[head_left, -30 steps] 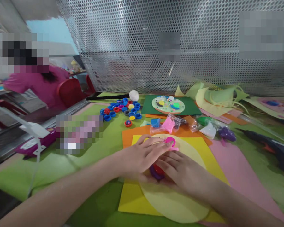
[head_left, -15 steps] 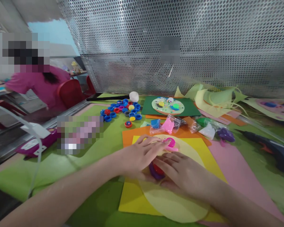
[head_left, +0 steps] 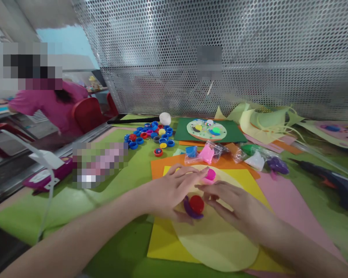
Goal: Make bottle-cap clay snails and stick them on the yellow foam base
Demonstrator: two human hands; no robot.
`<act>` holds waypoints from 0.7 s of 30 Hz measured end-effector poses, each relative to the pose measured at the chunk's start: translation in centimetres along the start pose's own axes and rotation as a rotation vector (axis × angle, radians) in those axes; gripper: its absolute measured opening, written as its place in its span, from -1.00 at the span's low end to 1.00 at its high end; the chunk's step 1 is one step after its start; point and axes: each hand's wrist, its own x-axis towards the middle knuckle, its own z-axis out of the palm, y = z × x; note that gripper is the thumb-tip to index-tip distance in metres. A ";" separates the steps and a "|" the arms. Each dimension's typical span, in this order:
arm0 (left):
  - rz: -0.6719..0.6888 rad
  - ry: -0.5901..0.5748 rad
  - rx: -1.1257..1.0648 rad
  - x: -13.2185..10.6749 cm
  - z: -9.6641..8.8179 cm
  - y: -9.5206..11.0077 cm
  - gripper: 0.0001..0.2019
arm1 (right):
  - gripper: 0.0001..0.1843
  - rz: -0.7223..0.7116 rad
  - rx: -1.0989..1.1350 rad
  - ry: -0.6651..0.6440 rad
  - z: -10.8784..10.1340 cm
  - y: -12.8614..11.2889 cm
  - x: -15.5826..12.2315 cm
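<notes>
A pale yellow paper oval [head_left: 229, 239] lies on a yellow sheet [head_left: 162, 243]. On it sits a round red cap [head_left: 197, 204], with a curved purple strip of what looks like clay [head_left: 190, 210] along its left and lower side. Farther up the oval is a bright pink round piece [head_left: 210, 174] on a paler pink base. My left hand [head_left: 169, 193] rests with outstretched fingers, fingertips by the pink piece and thumb beside the purple strip. Just right of the red cap, my right hand [head_left: 234, 200] has loosely bent fingers spread apart, holding nothing visible.
Several bottle caps [head_left: 137, 141] lie back left. Bagged clay pieces [head_left: 207, 153] stand behind the oval. A decorated disc [head_left: 205, 131] lies on green paper, and a glue gun [head_left: 330, 181] is at right. A person in pink [head_left: 46, 102] sits at far left.
My right hand has moved right and lifted off the red cap, whose top now shows. My left hand has stayed nearly in place.
</notes>
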 end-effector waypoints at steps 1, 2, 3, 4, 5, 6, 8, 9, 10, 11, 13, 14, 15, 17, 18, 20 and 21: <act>-0.012 0.002 -0.010 0.0 -0.1 0.0 -0.05 | -0.73 0.093 0.125 0.028 0.0 -0.2 0.0; -0.023 0.004 -0.022 0.0 -0.1 0.1 -0.03 | -0.72 0.185 0.255 0.046 0.0 -0.5 0.1; -0.034 0.007 -0.038 -0.1 -0.2 0.1 -0.02 | -0.71 0.264 0.380 0.049 0.1 -0.7 0.2; -0.043 0.013 -0.057 -0.1 -0.2 0.2 0.00 | -0.71 0.329 0.493 0.042 0.2 -0.8 0.3; -0.056 0.019 -0.081 0.0 -0.2 0.4 0.01 | -0.72 0.381 0.592 0.028 0.3 -1.0 0.4; -0.070 0.027 -0.110 0.0 -0.2 0.5 0.02 | -0.73 0.420 0.675 0.013 0.4 -1.1 0.5; -0.101 0.040 -0.179 0.1 -0.2 1.0 0.04 | -0.73 0.460 0.798 -0.013 0.5 -1.3 0.7; -0.117 0.041 -0.219 0.1 -0.1 1.3 0.05 | -0.73 0.466 0.843 -0.018 0.5 -1.3 0.7; -0.131 0.032 -0.261 0.1 0.0 1.6 0.05 | -0.73 0.466 0.885 -0.016 0.5 -1.3 0.7; -0.149 0.021 -0.301 0.2 0.1 1.9 0.06 | -0.72 0.461 0.924 -0.006 0.4 -1.2 0.6; -0.186 -0.001 -0.363 0.2 0.3 2.4 0.05 | -0.72 0.443 0.991 0.025 0.3 -1.1 0.5; -0.196 -0.015 -0.384 0.3 0.4 2.5 0.03 | -0.72 0.436 1.011 0.039 0.2 -0.9 0.4; -0.192 -0.024 -0.400 0.3 0.5 2.6 0.01 | -0.73 0.430 1.018 0.051 0.0 -0.8 0.3; -0.156 -0.018 -0.421 0.2 0.5 2.7 -0.04 | -0.75 0.424 0.990 0.081 -0.2 -0.5 0.3; -0.138 0.002 -0.435 0.2 0.4 2.7 -0.05 | -0.76 0.429 0.960 0.101 -0.2 -0.3 0.3; -0.126 0.085 -0.478 0.1 0.0 2.6 -0.03 | -0.77 0.452 0.869 0.148 -0.3 -0.1 0.4; -0.125 0.127 -0.507 0.0 -0.2 2.5 -0.01 | -0.78 0.465 0.807 0.170 -0.2 0.0 0.4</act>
